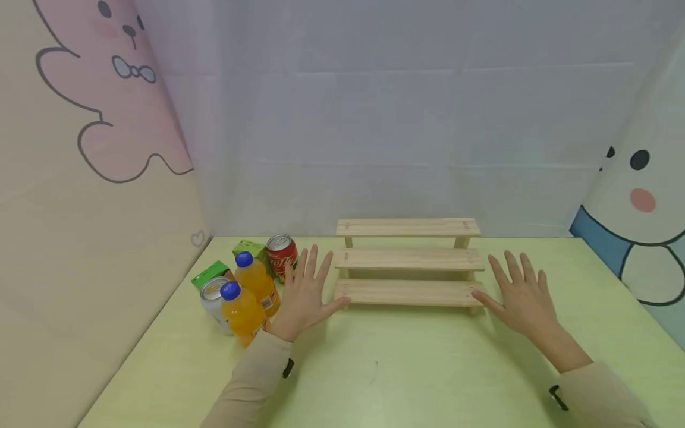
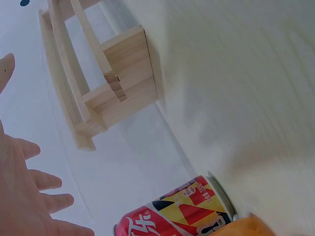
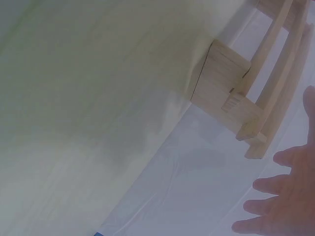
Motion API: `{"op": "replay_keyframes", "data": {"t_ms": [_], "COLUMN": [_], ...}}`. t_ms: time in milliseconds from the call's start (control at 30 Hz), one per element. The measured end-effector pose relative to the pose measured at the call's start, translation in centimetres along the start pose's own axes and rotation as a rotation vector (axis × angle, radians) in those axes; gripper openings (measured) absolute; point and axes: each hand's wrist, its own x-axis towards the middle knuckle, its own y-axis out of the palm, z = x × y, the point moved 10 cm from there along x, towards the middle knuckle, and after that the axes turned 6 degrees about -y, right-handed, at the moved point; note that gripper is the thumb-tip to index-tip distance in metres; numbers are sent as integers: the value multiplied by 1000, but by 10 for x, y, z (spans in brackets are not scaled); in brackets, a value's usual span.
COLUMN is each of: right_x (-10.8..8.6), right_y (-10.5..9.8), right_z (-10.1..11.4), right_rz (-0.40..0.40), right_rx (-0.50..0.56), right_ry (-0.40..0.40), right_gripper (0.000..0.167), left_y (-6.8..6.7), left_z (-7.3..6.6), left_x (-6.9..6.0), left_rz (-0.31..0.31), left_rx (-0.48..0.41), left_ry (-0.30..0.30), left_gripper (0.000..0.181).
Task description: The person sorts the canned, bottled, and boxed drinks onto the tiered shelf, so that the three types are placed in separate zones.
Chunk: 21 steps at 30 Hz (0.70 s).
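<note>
A three-step wooden rack (image 1: 409, 260) stands at the back of the table. My left hand (image 1: 306, 297) is spread with straight fingers near the rack's left end, holding nothing. Just left of it are a red soda can (image 1: 280, 257) and two orange drink bottles with blue caps (image 1: 258, 283). Past the rack's right end, my right hand (image 1: 523, 300) is likewise spread with nothing in it. Both wrist views show the fingers held apart from the rack. Whether either thumb touches the rack cannot be told from the head view.
A silver-topped can (image 1: 214, 297) and two green packages (image 1: 210, 273) sit among the bottles on the table's left side. White cloth (image 1: 407, 131) hangs behind the pale table (image 1: 396, 368). Side panels with cartoon figures (image 1: 123, 119) border the left and right.
</note>
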Motion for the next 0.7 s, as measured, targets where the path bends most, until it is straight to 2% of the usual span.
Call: {"op": "replay_keyframes", "data": {"t_ms": [367, 533, 700], "right_x": [0, -1, -1], "right_y": [1, 3, 5], "right_z": [1, 3, 4], "right_rz": [12, 27, 36], "right_rx": [21, 23, 64], "right_ry": [-5, -3, -2], "right_gripper": [80, 82, 80], "left_y": [-7, -10, -16], "left_z": [1, 4, 3], "left_x": [-7, -15, -25], "left_rz": [27, 48, 28], "left_rx": [-6, -19, 8], "left_ry": [-11, -25, -1], "left_gripper": [92, 92, 88]}}
